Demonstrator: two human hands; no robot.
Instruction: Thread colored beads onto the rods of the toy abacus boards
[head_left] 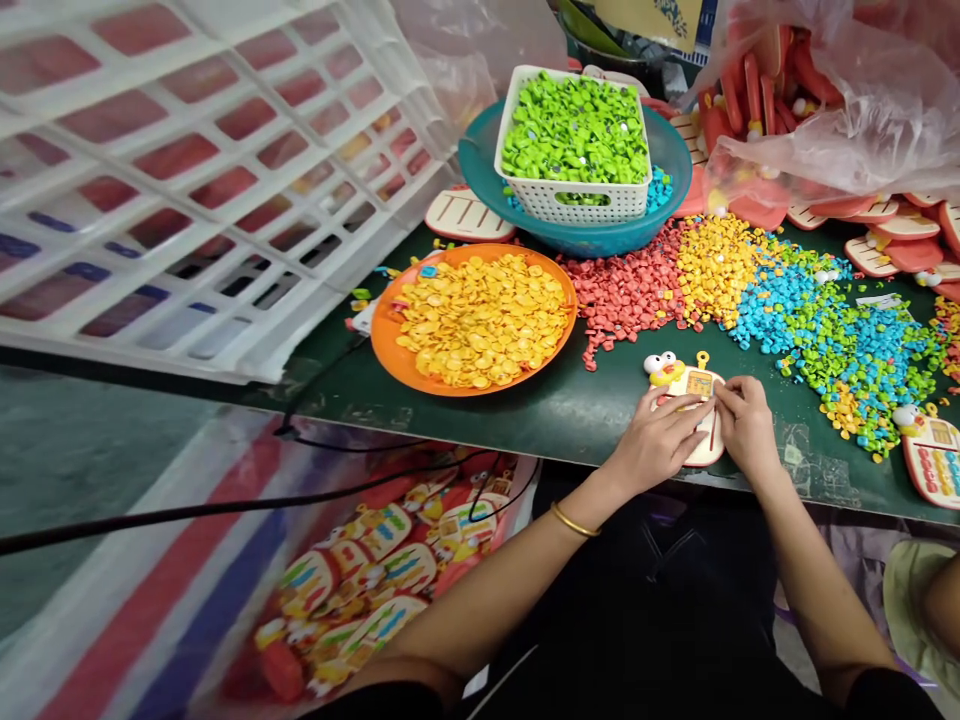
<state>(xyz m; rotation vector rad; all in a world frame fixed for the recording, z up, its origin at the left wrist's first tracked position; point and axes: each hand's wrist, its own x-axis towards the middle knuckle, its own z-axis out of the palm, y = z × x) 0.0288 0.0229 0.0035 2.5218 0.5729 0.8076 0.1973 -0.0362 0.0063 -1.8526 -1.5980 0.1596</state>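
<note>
A cream duck-faced toy board [716, 448] lies at the table's front edge, with bulging white eyes, a yellow beak and a small yellow loop on top. My left hand [651, 440], a gold bangle at its wrist, holds the board from the left. Its fingers reach across the board's face and cover much of it. At the board's right edge, my right hand [748, 425] has thumb and fingers pinched together near the left fingertips. Whatever is in that pinch is hidden. Left of the hands, an orange plate [386, 350] holds yellow discs [484, 320].
Loose red pieces [622, 290], yellow pieces [720, 260] and blue and green pieces [847, 340] cover the table behind. A white basket [574, 200] of green pieces sits in a blue bowl [480, 150]. Another toy board [934, 460] lies right; a white crate [247, 200] leans left.
</note>
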